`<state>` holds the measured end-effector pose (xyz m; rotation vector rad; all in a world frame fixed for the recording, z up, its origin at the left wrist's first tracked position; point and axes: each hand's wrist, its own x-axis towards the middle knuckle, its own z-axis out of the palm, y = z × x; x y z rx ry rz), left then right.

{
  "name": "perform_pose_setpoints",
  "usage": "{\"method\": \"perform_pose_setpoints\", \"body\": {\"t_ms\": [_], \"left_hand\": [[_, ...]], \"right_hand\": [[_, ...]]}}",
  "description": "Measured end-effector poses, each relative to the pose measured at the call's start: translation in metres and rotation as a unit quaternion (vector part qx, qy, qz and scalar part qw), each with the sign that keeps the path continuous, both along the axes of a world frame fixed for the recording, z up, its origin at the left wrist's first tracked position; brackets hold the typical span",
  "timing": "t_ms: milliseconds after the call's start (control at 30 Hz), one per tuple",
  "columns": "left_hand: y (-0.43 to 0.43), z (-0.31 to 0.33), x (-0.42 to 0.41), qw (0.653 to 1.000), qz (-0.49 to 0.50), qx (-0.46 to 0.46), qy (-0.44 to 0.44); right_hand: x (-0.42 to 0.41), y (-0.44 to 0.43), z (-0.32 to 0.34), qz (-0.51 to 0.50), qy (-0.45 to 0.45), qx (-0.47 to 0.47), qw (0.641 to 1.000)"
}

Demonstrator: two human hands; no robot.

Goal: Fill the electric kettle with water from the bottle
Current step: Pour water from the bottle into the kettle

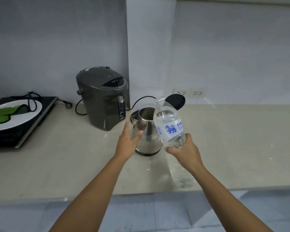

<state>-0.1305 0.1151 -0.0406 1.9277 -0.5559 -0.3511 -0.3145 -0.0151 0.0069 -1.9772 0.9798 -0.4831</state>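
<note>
Kettle (146, 131), steel, lid (175, 101) flipped up and open, sits on its base on the table (224, 139), just right of the dark grey hot-water dispenser (102, 97). My left hand (130, 139) rests against the kettle's left side, fingers spread and flat on the metal, not wrapped round, so that grip is wide. My right hand (182, 151) has its grip closed round the bottom of the clear water bottle (168, 121), which has a white label with blue print. Bottle is raised off the table, tilted slightly left, neck up beside the kettle mouth, in front of the kettle's right edge. Can't tell whether the cap is on. Black cord (137, 102) runs behind the kettle. Far left: an induction hob (18, 131) with a white plate (20, 118) carrying green leaves (2, 114). Two wall sockets (189, 93) behind the lid.
</note>
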Motion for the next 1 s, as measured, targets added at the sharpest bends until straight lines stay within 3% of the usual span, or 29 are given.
{"method": "perform_pose_setpoints", "body": {"t_ms": [100,467,1000], "left_hand": [[-0.019,-0.006,0.009,0.999,0.0,0.018,0.046],[-0.04,-0.021,0.027,0.996,-0.006,-0.036,0.075],[-0.041,-0.021,0.031,0.998,-0.01,-0.017,0.057]], "right_hand": [[-0.002,-0.014,0.005,0.017,0.045,-0.018,0.999],[-0.004,-0.042,0.018,0.098,0.176,-0.048,0.978],[-0.007,-0.056,0.042,0.113,0.291,-0.113,0.943]]}}
